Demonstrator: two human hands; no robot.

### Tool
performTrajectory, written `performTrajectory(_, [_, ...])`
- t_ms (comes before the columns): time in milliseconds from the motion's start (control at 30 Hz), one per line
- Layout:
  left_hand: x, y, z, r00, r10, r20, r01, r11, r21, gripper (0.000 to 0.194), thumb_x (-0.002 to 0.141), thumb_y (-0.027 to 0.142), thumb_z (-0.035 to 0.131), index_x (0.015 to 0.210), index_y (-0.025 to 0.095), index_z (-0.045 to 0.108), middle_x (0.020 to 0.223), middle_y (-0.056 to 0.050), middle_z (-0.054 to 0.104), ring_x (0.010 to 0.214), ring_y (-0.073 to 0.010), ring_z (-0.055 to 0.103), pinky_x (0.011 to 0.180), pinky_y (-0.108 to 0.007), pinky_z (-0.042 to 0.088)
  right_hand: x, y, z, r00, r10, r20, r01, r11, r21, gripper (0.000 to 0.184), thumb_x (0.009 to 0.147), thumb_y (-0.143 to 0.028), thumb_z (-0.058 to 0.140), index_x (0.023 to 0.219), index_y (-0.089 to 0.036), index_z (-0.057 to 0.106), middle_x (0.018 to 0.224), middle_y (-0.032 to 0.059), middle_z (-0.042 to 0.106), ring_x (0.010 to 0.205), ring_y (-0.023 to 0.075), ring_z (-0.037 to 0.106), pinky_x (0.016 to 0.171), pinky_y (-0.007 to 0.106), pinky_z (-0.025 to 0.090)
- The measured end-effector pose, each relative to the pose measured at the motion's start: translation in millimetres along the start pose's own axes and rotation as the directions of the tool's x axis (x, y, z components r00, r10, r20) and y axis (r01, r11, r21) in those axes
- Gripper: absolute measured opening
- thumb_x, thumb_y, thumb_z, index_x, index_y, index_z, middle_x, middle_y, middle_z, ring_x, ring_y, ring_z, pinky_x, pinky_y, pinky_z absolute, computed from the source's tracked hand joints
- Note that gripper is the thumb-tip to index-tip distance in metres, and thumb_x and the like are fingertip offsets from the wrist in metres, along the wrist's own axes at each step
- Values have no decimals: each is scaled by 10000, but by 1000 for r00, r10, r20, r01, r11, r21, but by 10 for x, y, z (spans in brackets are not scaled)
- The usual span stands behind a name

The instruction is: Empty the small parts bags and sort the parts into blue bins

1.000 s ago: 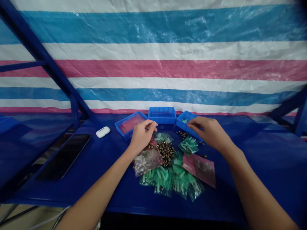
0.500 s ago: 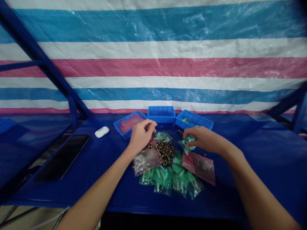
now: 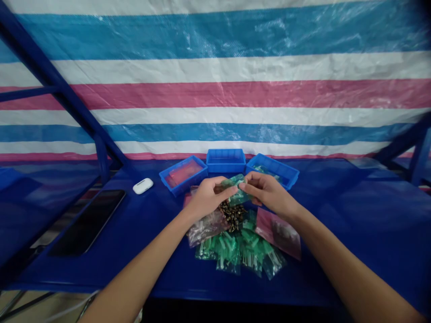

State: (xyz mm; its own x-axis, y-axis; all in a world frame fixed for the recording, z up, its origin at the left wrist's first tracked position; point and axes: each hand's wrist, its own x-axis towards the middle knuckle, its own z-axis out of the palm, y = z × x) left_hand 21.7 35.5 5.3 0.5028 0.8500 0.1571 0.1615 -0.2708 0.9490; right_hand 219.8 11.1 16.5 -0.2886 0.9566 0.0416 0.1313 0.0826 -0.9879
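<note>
Plastic bag of green pieces sits right in the middle of my feed, up off the table and pinched between both hands. Left hand is narrowly closed on the bag's left side, and right hand is narrowly closed on its right side, the two almost meeting across it. Directly under them, toward the centre of the blue table, lies a heap of brass fittings, partly hidden by the hands. Clear bag lies just left of that heap, pink bag lies to its right, and a cluster of green-filled bags spreads toward the near edge. Along the far edge I've got three blue trays: left tray with a pinkish bag inside, middle tray, and right tray with something green in it. Over on the left, well apart from the hands, are a white earbud case and a black phone. Striped tarp hangs behind it all.
</note>
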Motion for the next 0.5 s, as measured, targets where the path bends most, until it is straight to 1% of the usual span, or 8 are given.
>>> performTrajectory(67, [14,-35,-3,999,-26,-35,25,999,-25,307,824,454,644,782,156,591,639,27,540,538,-89,464,508,-217,340,18,46,27,1000,-8,18,8,1000,-21,363,803,-545,632,832,-204,512,591,-74,392,465,72,370,428,215,305])
performTrajectory(133, [26,-61,-18,997,-55,-56,52,998,-48,301,821,449,650,785,156,594,612,35,528,515,-87,455,502,-219,336,26,81,23,999,-35,38,39,995,-92,349,825,-533,612,833,-191,543,608,-60,413,502,82,410,444,216,305])
performTrajectory(233, [35,-77,-38,993,-73,-88,68,996,-60,307,821,455,650,764,161,586,579,42,512,491,-85,437,494,-219,325,32,120,14,995,-81,60,91,978,-185,344,840,-515,601,784,-177,570,645,-39,443,567,95,428,493,226,337])
performTrajectory(333, [32,-76,-36,993,-73,-96,68,996,-50,327,814,468,655,736,161,573,579,40,503,498,-85,431,486,-216,307,36,140,28,993,-106,42,113,967,-229,349,846,-508,592,744,-175,555,647,-32,464,596,107,446,530,243,352])
performTrajectory(400, [28,-66,-32,993,-85,-88,82,996,-34,348,829,491,628,725,163,571,574,36,501,500,-90,437,477,-218,296,36,142,44,994,-112,19,113,959,-259,354,860,-499,573,715,-179,529,631,-35,453,585,107,434,526,248,333])
performTrajectory(500, [19,-33,-42,989,-120,-88,119,993,-17,395,876,527,539,703,173,559,534,34,489,468,-96,429,459,-225,289,29,130,64,993,-115,-8,106,940,-323,352,896,-481,521,707,-184,503,623,-35,443,572,105,410,519,254,306])
